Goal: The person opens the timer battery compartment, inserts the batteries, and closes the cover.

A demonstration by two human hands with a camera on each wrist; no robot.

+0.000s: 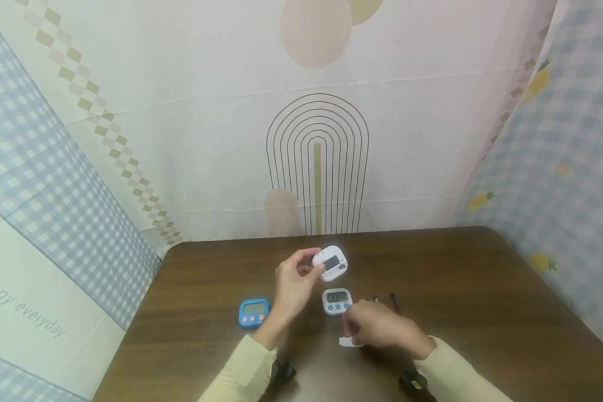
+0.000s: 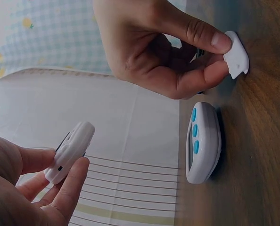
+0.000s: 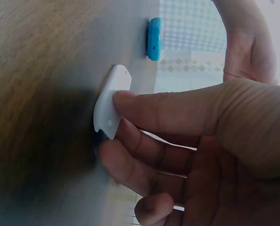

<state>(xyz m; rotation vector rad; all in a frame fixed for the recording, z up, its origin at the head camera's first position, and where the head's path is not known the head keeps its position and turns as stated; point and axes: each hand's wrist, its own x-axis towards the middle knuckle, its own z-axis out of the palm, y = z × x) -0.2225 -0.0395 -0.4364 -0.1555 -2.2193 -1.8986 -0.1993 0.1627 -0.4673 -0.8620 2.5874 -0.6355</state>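
Note:
My left hand point(image 1: 293, 285) grips a white digital timer point(image 1: 330, 262) by its left edge, raised above the table. Its back faces me in the head view, with a recess near the lower right; the left wrist view shows the timer point(image 2: 74, 149) edge-on between thumb and fingers. Low over the tabletop, my right hand point(image 1: 379, 324) pinches a thin white plastic cover point(image 1: 348, 341) between thumb and fingers. Notches show along one edge of the cover point(image 2: 237, 55) in the left wrist view. Between the hands lies a second white timer point(image 1: 337, 302) with blue buttons, display up.
A blue timer point(image 1: 253, 313) with pink buttons lies left of the left forearm. Beyond my right hand are a small dark cylinder point(image 1: 395, 301) and another small item point(image 1: 375, 298). The brown table point(image 1: 206, 273) ends at a patterned cloth backdrop point(image 1: 221, 167).

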